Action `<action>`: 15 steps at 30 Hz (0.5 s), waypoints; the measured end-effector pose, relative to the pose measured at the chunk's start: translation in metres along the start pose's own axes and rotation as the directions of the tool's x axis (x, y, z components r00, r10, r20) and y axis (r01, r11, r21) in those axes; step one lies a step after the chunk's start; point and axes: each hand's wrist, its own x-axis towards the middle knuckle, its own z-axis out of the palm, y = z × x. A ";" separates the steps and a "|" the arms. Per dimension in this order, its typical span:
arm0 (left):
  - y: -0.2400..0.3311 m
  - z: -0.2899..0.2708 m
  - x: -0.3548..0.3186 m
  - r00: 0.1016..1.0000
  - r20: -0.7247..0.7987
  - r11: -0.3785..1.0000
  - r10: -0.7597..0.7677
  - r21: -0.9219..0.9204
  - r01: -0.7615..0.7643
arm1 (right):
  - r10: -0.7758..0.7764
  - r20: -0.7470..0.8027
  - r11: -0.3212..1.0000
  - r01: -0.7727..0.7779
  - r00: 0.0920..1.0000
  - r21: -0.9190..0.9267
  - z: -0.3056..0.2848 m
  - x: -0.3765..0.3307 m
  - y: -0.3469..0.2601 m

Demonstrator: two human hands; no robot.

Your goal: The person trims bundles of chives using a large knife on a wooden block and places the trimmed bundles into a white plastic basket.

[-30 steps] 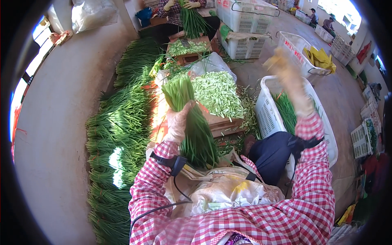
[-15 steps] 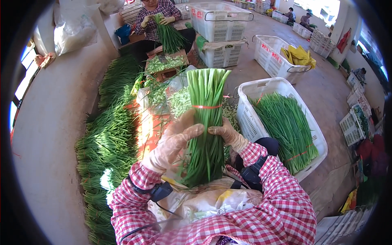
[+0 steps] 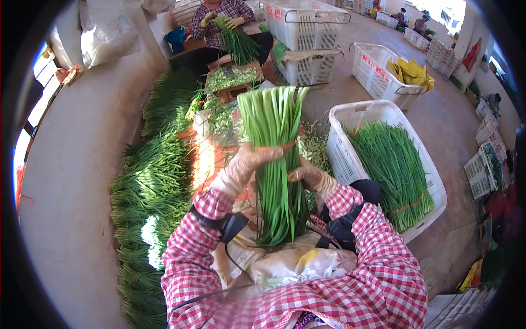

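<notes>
Both gloved hands clamp a bundle of green chives point(image 3: 275, 164) held upright, its long axis running twelve to six. The left hand point(image 3: 246, 164) grips at nine o'clock, the right hand point(image 3: 308, 176) at three, nearer the white crate point(image 3: 342, 159).

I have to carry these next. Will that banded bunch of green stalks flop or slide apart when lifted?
Probably fairly stiff: the bunch stands upright between the left hand and right hand without drooping. The red band likely keeps stalks together, though smooth ones might slip lengthwise. The loose ends below it fan slightly.
</notes>
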 end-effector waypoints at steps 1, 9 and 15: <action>0.000 0.009 0.006 0.997 -0.078 0.989 -0.009 -0.151 -0.003 | 0.033 -0.040 0.996 -0.036 0.999 -0.076 -0.003 0.003 -0.007; -0.019 -0.066 0.049 0.856 -0.513 0.883 0.060 -0.373 -0.286 | 0.007 -0.050 0.269 -0.050 0.999 -0.962 0.000 -0.008 -0.037; -0.041 -0.103 0.026 0.881 -0.467 0.852 -0.074 -0.489 -0.187 | -0.229 -0.308 -0.131 -0.342 0.924 -0.930 -0.012 0.015 -0.031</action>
